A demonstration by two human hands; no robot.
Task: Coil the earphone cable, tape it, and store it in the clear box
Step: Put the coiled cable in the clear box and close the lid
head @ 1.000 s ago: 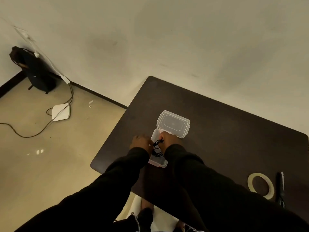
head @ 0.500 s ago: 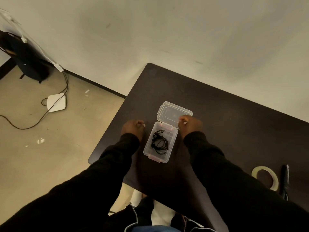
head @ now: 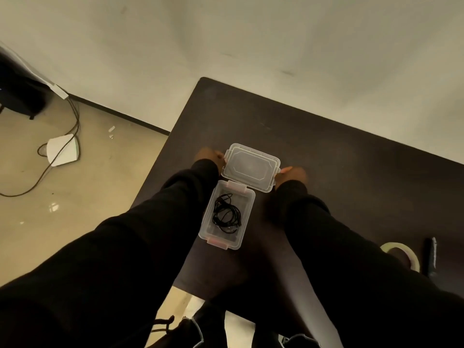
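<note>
Head view, fingers: your left hand (head: pixel 209 156) and right hand (head: pixel 293 173) pinch the lid (head: pixel 251 167) at opposite edges, likely to fold it shut.
Cable: earphone cable (head: pixel 226 214) lies coiled inside the clear box (head: pixel 247 209).
Surface: tape roll (head: pixel 401 252) near your right sleeve.

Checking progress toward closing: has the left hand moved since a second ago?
Yes. The left hand left the clear box holding the earphone cable and went farther away, to the lid's left edge.

One head cam, on me, tilted forward and down over the near edge of the table (head: pixel 326 151), fairly close, wide-angle.
</note>
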